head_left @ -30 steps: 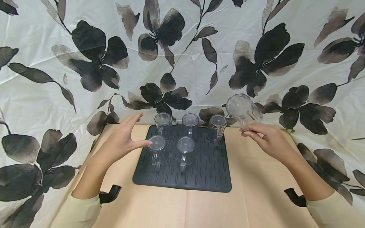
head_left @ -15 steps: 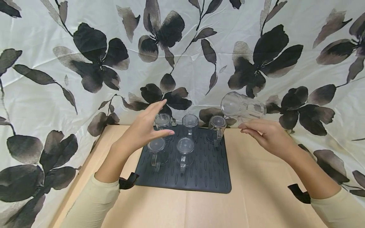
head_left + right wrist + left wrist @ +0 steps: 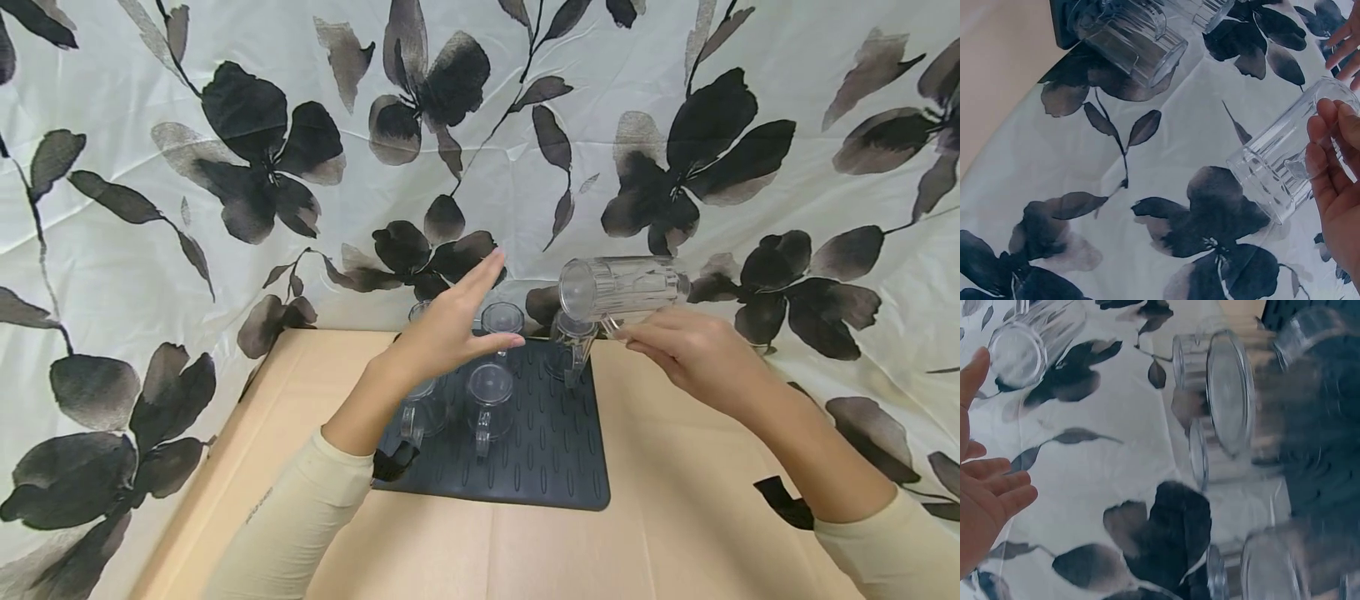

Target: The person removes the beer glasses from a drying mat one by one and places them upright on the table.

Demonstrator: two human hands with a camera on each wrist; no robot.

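My right hand (image 3: 697, 358) grips a clear glass mug (image 3: 622, 285) by its handle. The mug is held in the air, turned on its side, above the back right of a dark ribbed drying mat (image 3: 547, 467). My left hand (image 3: 442, 333) hovers over the mat with fingers extended and thumb apart, touching nothing. A gap separates it from the held mug (image 3: 1019, 353), as the left wrist view confirms. Several glass mugs stand upside down on the mat, among them a front mug (image 3: 490, 404) and a back right mug (image 3: 573, 346). My left hand and forearm partly hide the left mugs.
The mat lies on a light wooden-looking table (image 3: 555, 550). Behind it hangs a white cloth (image 3: 570, 50) with dark flower print, close to the back mugs. Black straps (image 3: 783, 502) sit at both wrists.
My left hand has moved rightward across the mat toward the held mug. The right hand has turned that mug from tilted to nearly level and shifted it slightly left.
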